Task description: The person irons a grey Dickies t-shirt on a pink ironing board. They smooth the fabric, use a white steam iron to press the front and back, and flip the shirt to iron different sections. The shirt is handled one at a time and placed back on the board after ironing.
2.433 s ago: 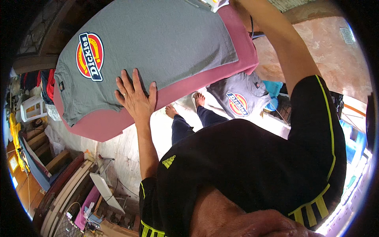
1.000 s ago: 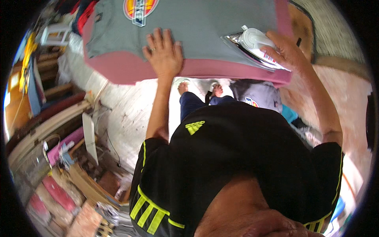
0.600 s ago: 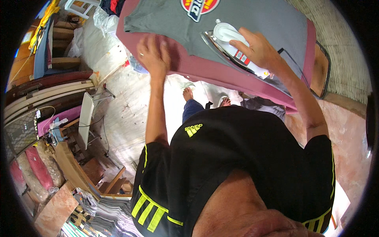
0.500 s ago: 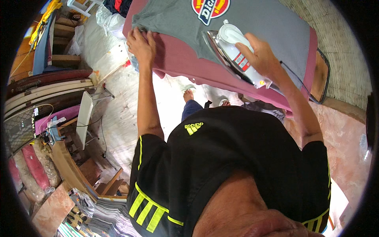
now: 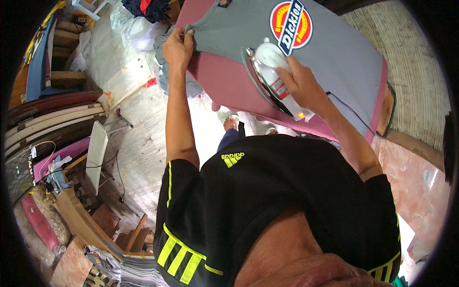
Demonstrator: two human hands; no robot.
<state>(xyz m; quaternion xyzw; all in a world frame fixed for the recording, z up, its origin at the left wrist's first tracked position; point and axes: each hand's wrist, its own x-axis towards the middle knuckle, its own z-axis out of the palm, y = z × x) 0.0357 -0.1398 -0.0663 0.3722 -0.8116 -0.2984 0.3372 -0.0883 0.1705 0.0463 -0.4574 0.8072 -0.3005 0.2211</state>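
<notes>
A grey T-shirt with a round red, yellow and dark blue print is spread over an ironing board with a maroon cover. My right hand is wrapped round the handle of a white and silver iron. The iron is at the shirt's near edge, just below the print, and a small orange light glows at its rear. At the board's left side my left hand pinches the shirt's edge between thumb and fingers. The iron's sole is hidden from view.
The iron's dark cord runs across the board's right end, past a black metal frame. White plastic bags lie on the floor beyond my left hand. A small white folding table and stacked boards stand at the left.
My left hand has gone from lying with spread fingers on the shirt to pinching its edge. The iron has moved left relative to the print. The whole view has shifted slightly.
</notes>
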